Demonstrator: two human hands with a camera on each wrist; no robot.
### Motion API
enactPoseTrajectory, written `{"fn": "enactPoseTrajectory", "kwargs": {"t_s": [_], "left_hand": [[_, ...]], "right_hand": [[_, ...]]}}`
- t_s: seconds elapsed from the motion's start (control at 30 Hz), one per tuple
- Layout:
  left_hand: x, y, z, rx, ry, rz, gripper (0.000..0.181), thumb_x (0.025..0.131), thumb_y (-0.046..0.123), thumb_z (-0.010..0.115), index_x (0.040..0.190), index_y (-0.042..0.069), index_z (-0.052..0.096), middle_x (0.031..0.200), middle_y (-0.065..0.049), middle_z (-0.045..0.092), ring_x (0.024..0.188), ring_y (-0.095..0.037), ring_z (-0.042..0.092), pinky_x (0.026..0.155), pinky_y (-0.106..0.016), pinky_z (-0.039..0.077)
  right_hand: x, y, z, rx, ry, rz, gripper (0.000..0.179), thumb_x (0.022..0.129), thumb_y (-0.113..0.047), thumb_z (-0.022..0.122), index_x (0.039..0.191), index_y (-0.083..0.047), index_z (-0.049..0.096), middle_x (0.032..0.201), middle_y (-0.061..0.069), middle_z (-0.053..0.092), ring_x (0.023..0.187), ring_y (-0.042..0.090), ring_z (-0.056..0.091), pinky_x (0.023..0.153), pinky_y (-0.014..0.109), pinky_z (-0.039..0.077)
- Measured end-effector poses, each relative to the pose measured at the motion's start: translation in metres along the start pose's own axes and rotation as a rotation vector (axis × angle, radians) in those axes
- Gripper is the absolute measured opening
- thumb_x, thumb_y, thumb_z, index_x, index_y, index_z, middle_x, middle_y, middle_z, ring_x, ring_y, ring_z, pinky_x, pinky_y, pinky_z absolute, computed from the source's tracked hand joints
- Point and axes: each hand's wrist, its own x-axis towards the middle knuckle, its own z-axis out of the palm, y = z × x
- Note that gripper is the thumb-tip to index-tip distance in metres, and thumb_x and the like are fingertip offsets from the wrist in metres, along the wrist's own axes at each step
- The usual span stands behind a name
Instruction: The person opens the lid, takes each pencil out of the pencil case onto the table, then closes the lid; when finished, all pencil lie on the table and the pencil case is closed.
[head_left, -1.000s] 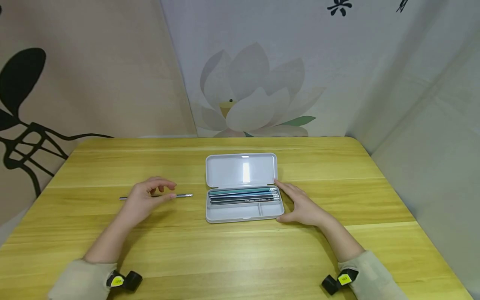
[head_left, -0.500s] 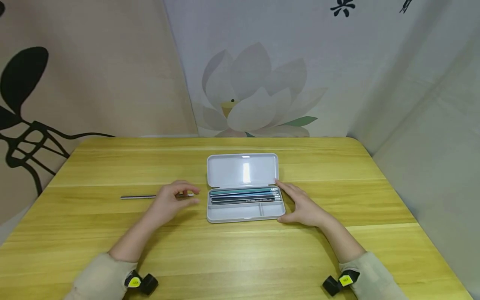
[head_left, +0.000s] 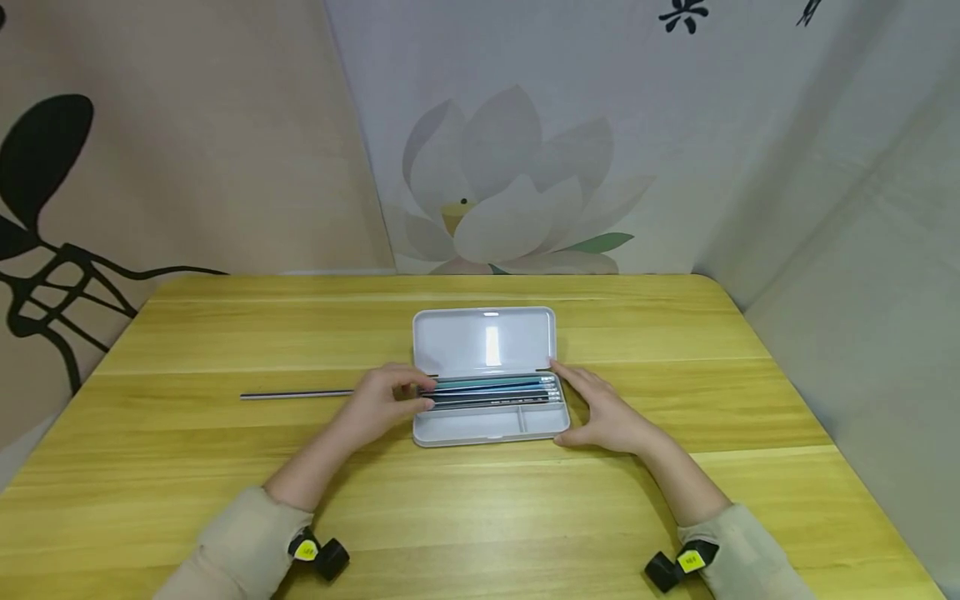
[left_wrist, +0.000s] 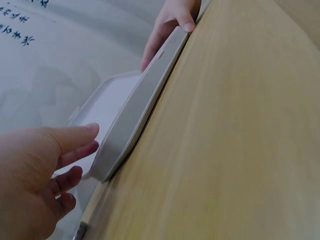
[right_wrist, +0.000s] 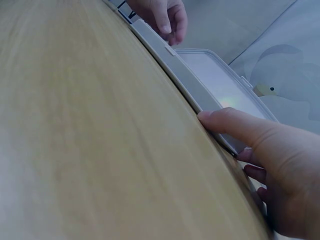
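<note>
A white pencil case (head_left: 461, 427) lies on the table with its lid (head_left: 450, 343) raised at the back. Several blue, teal and dark pencils (head_left: 491, 397) lie side by side in its rear compartment. My left hand (head_left: 378, 406) hovers over the case's left end, thumb and fingers apart with nothing between them, near the pencils' left ends. My right hand (head_left: 606, 414) holds the right end, thumb (right_wrist: 220, 120) at the front corner and fingers reaching along the side. One dark pencil (head_left: 292, 394) lies on the table left of the case, its right end hidden behind my left hand.
The wooden table (head_left: 480, 517) extends around the case. A printed cloth (head_left: 525, 167) with a lotus flower hangs behind its far edge, and pale cloth (head_left: 862, 250) hangs on the right.
My left hand has moved right, from above the loose pencil to the left end of the case. The loose pencil, the case and my right hand stay where they were.
</note>
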Motion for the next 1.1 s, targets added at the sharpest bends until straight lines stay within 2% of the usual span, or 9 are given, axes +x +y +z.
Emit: {"fn": "enactPoseTrajectory", "kwargs": {"t_s": [0.13,0.4,0.8,1.0,1.1], "left_hand": [[0.005,0.001,0.006,0.037,-0.018,-0.001,0.021,0.081,0.007,0.077,0.102,0.006,0.073,0.101,-0.001,0.067,0.083,-0.018,0.055,0.072,-0.031,0.049],[0.009,0.0,0.01,0.079,-0.011,0.019,0.02,0.079,0.004,0.077,0.099,0.005,0.074,0.101,-0.004,0.067,0.08,-0.016,0.054,0.069,-0.03,0.048],[0.015,0.003,0.012,0.132,-0.046,-0.041,0.014,0.08,0.006,0.078,0.094,0.007,0.074,0.089,0.001,0.064,0.072,-0.016,0.05,0.062,-0.029,0.045],[0.016,0.005,0.012,0.14,-0.066,-0.048,0.012,0.081,0.005,0.076,0.092,0.008,0.075,0.088,0.002,0.063,0.075,-0.016,0.051,0.064,-0.028,0.047],[0.016,0.006,0.011,0.147,-0.074,-0.048,0.012,0.081,0.004,0.076,0.093,0.008,0.075,0.089,0.002,0.062,0.08,-0.016,0.053,0.07,-0.03,0.048]], "right_hand": [[0.0,0.001,0.0,-0.006,0.001,-0.005,0.107,0.067,-0.03,0.087,0.153,-0.026,0.024,0.15,0.011,0.032,0.136,0.038,0.025,0.103,0.063,0.022],[0.001,-0.002,0.0,0.002,-0.005,0.001,0.107,0.067,-0.03,0.087,0.153,-0.026,0.024,0.151,0.012,0.03,0.136,0.038,0.024,0.104,0.063,0.021],[0.0,0.001,-0.001,0.007,-0.006,0.013,0.106,0.067,-0.03,0.087,0.153,-0.026,0.024,0.151,0.012,0.029,0.137,0.038,0.023,0.104,0.063,0.021],[-0.001,0.0,-0.002,0.003,-0.005,0.005,0.106,0.067,-0.029,0.087,0.153,-0.024,0.024,0.151,0.013,0.03,0.136,0.038,0.024,0.104,0.062,0.021],[0.0,-0.001,-0.001,0.001,-0.003,0.003,0.106,0.067,-0.029,0.087,0.153,-0.023,0.024,0.15,0.013,0.031,0.136,0.038,0.024,0.104,0.062,0.021]]}}
